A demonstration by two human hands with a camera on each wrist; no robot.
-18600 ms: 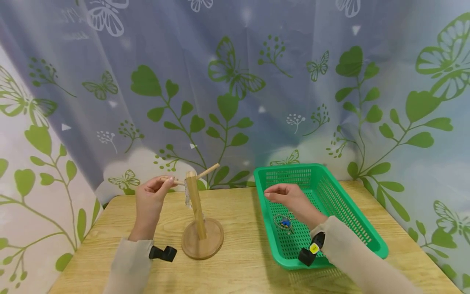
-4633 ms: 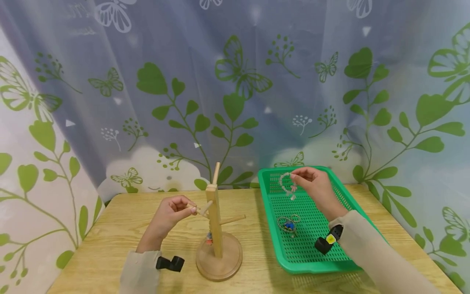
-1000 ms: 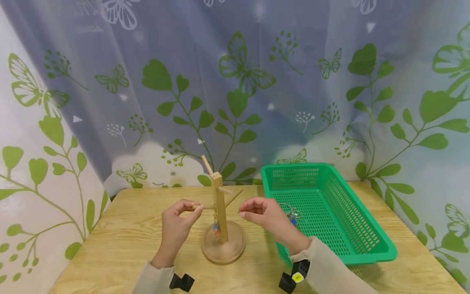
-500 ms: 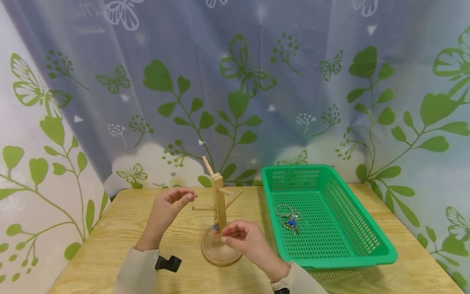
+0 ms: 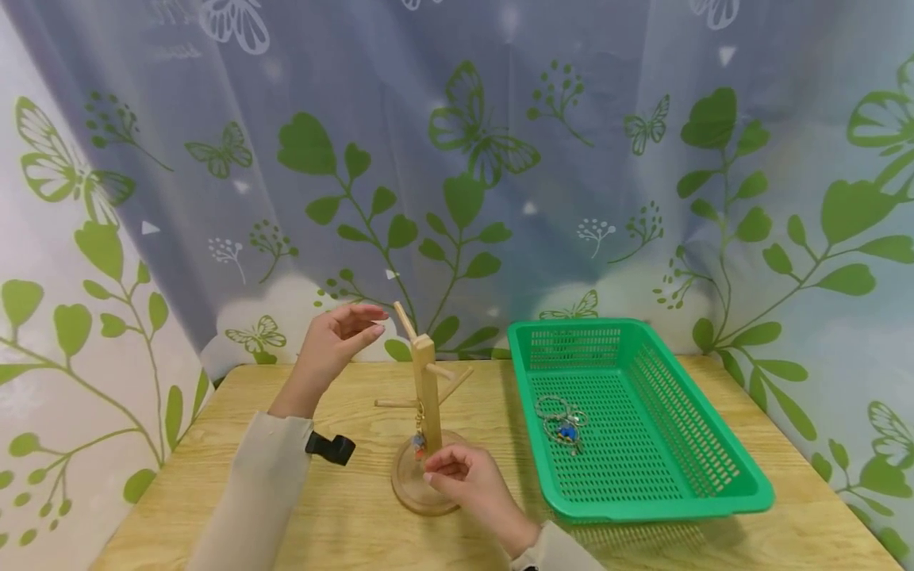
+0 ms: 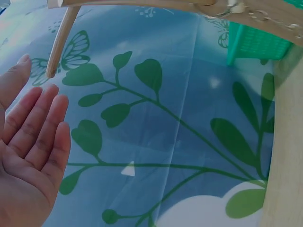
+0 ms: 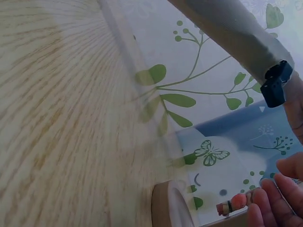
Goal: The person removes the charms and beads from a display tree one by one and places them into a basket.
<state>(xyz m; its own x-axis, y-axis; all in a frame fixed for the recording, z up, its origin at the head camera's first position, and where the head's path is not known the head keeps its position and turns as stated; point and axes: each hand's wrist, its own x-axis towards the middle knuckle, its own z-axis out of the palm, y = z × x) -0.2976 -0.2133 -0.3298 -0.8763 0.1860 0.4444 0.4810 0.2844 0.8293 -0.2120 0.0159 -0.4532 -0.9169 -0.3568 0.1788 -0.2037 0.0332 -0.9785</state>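
Note:
A wooden peg stand (image 5: 427,388) with a round base holds a hanging charm (image 5: 419,444) of blue and orange-red pieces on a gold-coloured chain. My left hand (image 5: 334,341) is raised just left of the stand's upper peg (image 5: 404,321). In the left wrist view its palm (image 6: 28,156) is bare, the fingers nearly straight below a peg tip (image 6: 52,71). Beside the lower post and the charm is my right hand (image 5: 467,480), its fingers loosely bent. The right wrist view has these fingers (image 7: 272,201) near the charm's orange bead (image 7: 238,201); contact is unclear.
A green plastic basket (image 5: 524,412) stands to the right on the wooden table (image 5: 343,492). Inside it, at the left, lies a small heap of bracelets with a blue piece (image 5: 566,433). A patterned curtain (image 5: 571,159) hangs behind.
My left hand has let go of the left peg and risen to the upper one. My right hand has moved down and left to the lower post. The bracelet held earlier has left it.

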